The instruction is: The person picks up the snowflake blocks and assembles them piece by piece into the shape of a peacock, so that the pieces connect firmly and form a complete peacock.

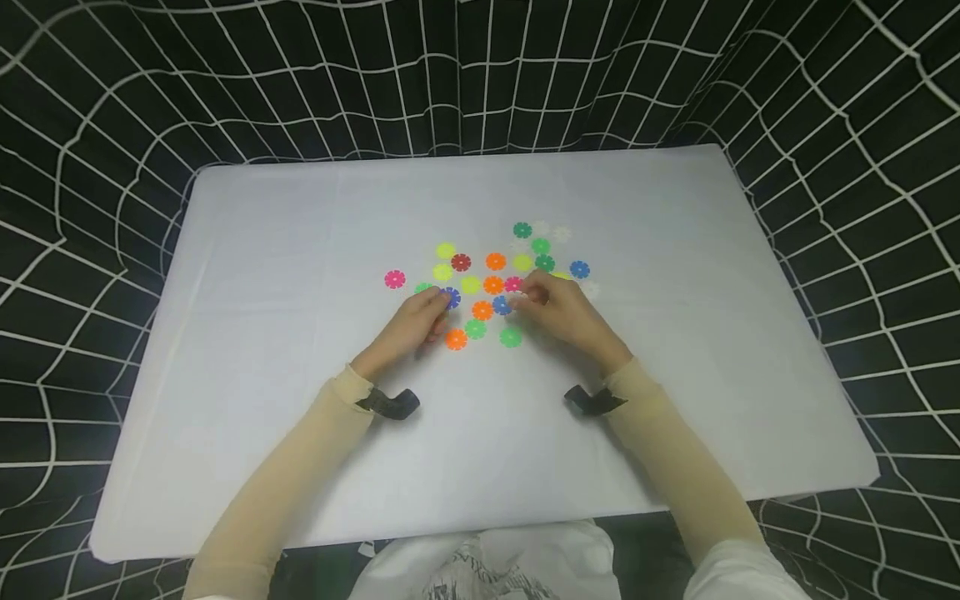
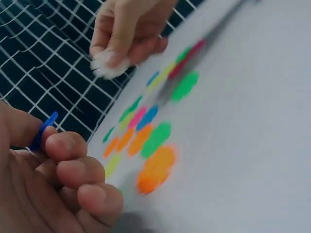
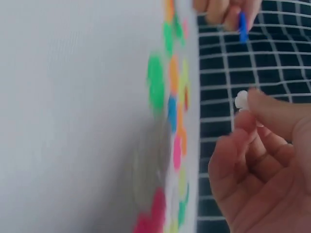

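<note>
In front of me lies a table [image 1: 300, 275] under a white cloth, with black netting [image 1: 97, 125] of white squares hung around it on all sides. My two arms in tan sleeves [image 1: 300, 467] reach in from the near edge, each with a dark strap at the wrist. Near the middle of the cloth sits a loose scatter of flat, toothed discs [image 1: 495, 262] in orange, green, yellow, pink, red, blue and white, lying near one another, some touching. A pink disc [image 1: 394, 279] lies apart at the left of the scatter, and an orange disc [image 1: 456, 339] and a green disc [image 1: 511, 337] lie on its near side, between my hands. My left hand [image 1: 411, 327] rests at the near left edge of the scatter, fingers curled, pinching a blue disc [image 2: 43, 130] upright between thumb and forefinger; the left wrist view shows it held on edge, off the cloth. My right hand [image 1: 564, 312] sits at the near right of the scatter, fingers curled, pinching a white disc [image 3: 241, 99] at the fingertips; the right wrist view shows it small and blurred against the netting, raised off the cloth.
</note>
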Demonstrator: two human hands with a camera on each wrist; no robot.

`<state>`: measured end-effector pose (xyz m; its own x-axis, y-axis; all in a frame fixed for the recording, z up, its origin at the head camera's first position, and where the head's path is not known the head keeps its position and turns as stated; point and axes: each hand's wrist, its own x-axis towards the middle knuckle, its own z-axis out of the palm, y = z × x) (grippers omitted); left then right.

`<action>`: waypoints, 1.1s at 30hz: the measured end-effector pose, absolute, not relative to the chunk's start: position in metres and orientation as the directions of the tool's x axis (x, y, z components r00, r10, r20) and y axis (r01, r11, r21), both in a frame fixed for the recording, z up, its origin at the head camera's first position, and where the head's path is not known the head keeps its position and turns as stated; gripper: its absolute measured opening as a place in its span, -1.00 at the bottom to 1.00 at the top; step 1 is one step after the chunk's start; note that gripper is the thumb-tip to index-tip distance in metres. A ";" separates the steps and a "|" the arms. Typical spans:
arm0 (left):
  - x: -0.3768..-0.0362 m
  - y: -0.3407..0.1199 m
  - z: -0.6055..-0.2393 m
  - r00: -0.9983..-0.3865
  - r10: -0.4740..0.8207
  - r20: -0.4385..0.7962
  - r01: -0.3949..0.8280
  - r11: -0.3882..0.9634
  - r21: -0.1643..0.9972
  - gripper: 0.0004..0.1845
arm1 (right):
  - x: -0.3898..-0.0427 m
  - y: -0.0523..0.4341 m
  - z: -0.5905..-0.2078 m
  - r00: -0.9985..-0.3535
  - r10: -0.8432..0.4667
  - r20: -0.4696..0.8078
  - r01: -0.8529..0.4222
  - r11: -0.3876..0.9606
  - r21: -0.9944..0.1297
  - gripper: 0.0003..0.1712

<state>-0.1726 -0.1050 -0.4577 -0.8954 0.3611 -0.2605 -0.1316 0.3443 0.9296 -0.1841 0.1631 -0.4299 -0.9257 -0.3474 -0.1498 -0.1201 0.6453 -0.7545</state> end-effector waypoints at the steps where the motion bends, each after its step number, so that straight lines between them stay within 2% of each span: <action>1: -0.169 -0.104 -0.459 -0.893 0.365 -0.265 -0.161 0.293 0.942 -0.65 | -0.180 0.159 -0.430 -0.931 -0.340 -0.135 -0.110 0.612 -0.783 -0.78; 6: -0.157 -0.096 -0.466 -0.897 0.354 -0.265 -0.245 0.099 0.964 -0.72 | -0.164 0.138 -0.434 -0.940 -0.331 -0.085 -0.098 0.501 -0.860 -0.80; 13: -0.154 -0.093 -0.476 -0.908 0.331 -0.256 -0.273 -0.006 0.962 -0.72 | -0.153 0.119 -0.442 -0.938 -0.337 -0.080 -0.096 0.474 -0.875 -0.81; 23: -0.151 -0.094 -0.483 -0.917 0.345 -0.202 -0.226 -0.031 0.974 -0.71 | -0.150 0.110 -0.445 -0.940 -0.341 -0.030 -0.168 0.537 -0.827 -0.83; 33: -0.148 -0.094 -0.489 -0.905 0.374 -0.203 -0.220 -0.004 0.975 -0.71 | -0.146 0.100 -0.444 -0.910 -0.403 0.093 -0.357 0.650 -0.671 -0.84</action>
<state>-0.1484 -0.0942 -0.4894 -0.9050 0.3739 -0.2029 -0.2202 -0.0036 0.9755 -0.1455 0.1002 -0.4436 -0.9102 -0.4035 0.0930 -0.3568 0.6503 -0.6707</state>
